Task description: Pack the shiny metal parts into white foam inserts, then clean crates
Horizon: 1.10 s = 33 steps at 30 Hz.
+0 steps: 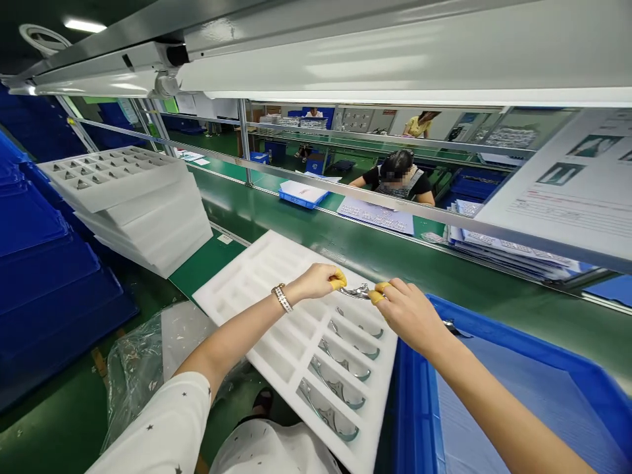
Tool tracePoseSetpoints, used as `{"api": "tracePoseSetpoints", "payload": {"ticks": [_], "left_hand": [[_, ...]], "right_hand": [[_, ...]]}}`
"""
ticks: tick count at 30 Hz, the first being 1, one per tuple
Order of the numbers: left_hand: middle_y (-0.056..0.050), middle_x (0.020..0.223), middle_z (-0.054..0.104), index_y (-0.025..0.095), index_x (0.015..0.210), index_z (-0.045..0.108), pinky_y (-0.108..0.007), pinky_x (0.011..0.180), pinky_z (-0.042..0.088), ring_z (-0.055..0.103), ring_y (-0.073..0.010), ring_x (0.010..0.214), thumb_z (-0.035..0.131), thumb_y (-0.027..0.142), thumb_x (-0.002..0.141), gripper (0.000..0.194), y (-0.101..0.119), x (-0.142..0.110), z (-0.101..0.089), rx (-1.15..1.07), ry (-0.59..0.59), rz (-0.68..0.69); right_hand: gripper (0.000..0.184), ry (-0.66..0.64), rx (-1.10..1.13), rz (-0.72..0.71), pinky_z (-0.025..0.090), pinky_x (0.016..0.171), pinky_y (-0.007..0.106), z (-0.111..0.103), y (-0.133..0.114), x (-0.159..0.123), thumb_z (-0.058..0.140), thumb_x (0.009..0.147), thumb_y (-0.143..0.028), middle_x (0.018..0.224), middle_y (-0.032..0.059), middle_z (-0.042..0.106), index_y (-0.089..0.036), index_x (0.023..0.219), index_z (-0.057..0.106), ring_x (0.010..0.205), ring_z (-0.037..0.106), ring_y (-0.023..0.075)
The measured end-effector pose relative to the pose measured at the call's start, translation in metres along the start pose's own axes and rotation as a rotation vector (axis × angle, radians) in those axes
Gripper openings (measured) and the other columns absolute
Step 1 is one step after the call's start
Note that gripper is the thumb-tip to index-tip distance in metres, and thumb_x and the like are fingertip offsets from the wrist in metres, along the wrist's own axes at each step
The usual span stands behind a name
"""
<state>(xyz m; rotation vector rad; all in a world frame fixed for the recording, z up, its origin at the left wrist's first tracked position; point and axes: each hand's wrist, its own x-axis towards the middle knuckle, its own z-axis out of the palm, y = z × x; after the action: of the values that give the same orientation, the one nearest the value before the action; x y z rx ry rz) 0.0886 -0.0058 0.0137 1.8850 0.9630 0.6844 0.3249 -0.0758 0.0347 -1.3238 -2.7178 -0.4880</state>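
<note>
My left hand (311,282) and my right hand (407,313) both pinch a curved, shiny metal part (354,291) between fingertips in yellow finger cots. They hold it just above a white foam tray (257,289) with long slots. The tray lies on the green belt, tilted toward me. Several similar curved metal parts (328,411) lie in the nearest slots, and the slots further away show none. A blue plastic bin (518,349) with a pale liner stands beside my right forearm. A dark metal piece (453,327) shows by its rim, partly hidden by my right wrist.
A stack of white foam trays (143,210) stands to the left, beside stacked blue trays (49,263). A clear plastic bag (133,375) lies below. Overhead runs a metal shelf (345,52). A co-worker (397,178) sits across the green conveyor (345,243), among papers and blue boxes.
</note>
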Motion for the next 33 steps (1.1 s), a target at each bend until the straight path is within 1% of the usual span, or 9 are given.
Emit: {"api": "tracePoseSetpoints", "payload": {"ticks": [3,5,7,13,17,22,24,29,33], "left_hand": [[-0.002,0.089,0.071,0.017,0.109,0.072,-0.025,0.076,0.05,0.064,-0.0152,0.081,0.055,0.032,0.089,0.031,0.002,0.019,0.016,0.036,0.031,-0.022],[-0.005,0.099,0.072,0.017,0.128,0.064,-0.028,0.083,0.051,0.065,-0.0167,0.086,0.051,0.034,0.092,0.042,-0.008,0.026,0.024,0.065,0.084,-0.05],[-0.009,0.111,0.071,0.016,0.136,0.059,-0.033,0.092,0.051,0.065,-0.0192,0.093,0.051,0.034,0.093,0.047,-0.024,0.029,0.03,0.119,0.118,-0.073],[-0.012,0.124,0.068,0.013,0.123,0.068,-0.032,0.099,0.051,0.066,-0.0179,0.102,0.052,0.018,0.09,0.036,-0.07,0.026,0.043,0.123,0.177,-0.115],[-0.01,0.119,0.068,0.016,0.119,0.07,-0.032,0.093,0.054,0.065,-0.0172,0.094,0.054,0.018,0.089,0.035,-0.072,0.022,0.046,0.166,0.188,-0.093],[-0.008,0.113,0.068,0.016,0.12,0.071,-0.031,0.09,0.054,0.064,-0.0158,0.085,0.055,0.018,0.089,0.035,-0.07,0.021,0.046,0.239,0.188,-0.062],[-0.008,0.111,0.068,0.017,0.117,0.071,-0.031,0.089,0.054,0.063,-0.0156,0.084,0.055,0.017,0.088,0.033,-0.072,0.02,0.047,0.266,0.2,-0.042],[-0.008,0.113,0.068,0.018,0.112,0.072,-0.032,0.085,0.055,0.062,-0.0154,0.082,0.054,0.015,0.088,0.03,-0.077,0.018,0.044,0.292,0.225,0.045],[-0.008,0.116,0.067,0.018,0.111,0.071,-0.033,0.091,0.055,0.064,-0.0167,0.089,0.051,0.017,0.09,0.029,-0.079,0.015,0.043,0.299,0.192,0.097]], "right_hand": [[0.031,-0.072,0.106,0.062,0.033,0.069,0.035,0.024,0.021,-0.017,0.042,0.097,-0.017,0.09,0.0121,0.067,-0.018,0.094,0.073,0.086,0.049,0.0238],[0.033,-0.123,0.235,0.097,0.036,0.071,0.035,0.038,0.031,-0.027,0.042,0.099,-0.024,0.094,0.0116,0.068,-0.019,0.102,0.074,0.087,0.051,0.0238],[0.034,-0.174,0.353,0.134,0.04,0.074,0.034,0.05,0.036,-0.033,0.041,0.1,-0.029,0.096,0.0112,0.069,-0.02,0.106,0.074,0.088,0.054,0.0237],[0.033,-0.314,0.455,0.298,0.046,0.082,0.032,0.072,0.032,-0.03,0.04,0.094,-0.019,0.094,0.0104,0.07,-0.018,0.097,0.073,0.096,0.06,0.0233],[0.03,-0.375,0.548,0.287,0.046,0.087,0.03,0.078,0.029,-0.022,0.043,0.092,-0.017,0.103,0.0101,0.072,-0.016,0.098,0.072,0.099,0.063,0.0213],[0.033,-0.551,0.393,0.289,0.043,0.069,0.029,0.069,0.023,0.0,0.044,0.085,-0.011,0.103,0.0107,0.073,-0.018,0.098,0.074,0.088,0.066,0.0229],[0.033,-0.586,0.355,0.291,0.042,0.068,0.03,0.066,0.019,0.009,0.047,0.082,-0.009,0.1,0.012,0.074,-0.018,0.094,0.076,0.089,0.067,0.025],[0.03,-0.576,0.442,0.276,0.043,0.073,0.027,0.068,0.02,0.018,0.059,0.073,-0.005,0.096,0.0076,0.076,-0.02,0.089,0.078,0.092,0.067,0.0232],[0.038,-0.416,0.464,0.39,0.044,0.086,0.022,0.07,0.053,-0.018,0.049,0.091,-0.017,0.122,0.0018,0.071,-0.027,0.12,0.071,0.107,0.064,0.0166]]}}
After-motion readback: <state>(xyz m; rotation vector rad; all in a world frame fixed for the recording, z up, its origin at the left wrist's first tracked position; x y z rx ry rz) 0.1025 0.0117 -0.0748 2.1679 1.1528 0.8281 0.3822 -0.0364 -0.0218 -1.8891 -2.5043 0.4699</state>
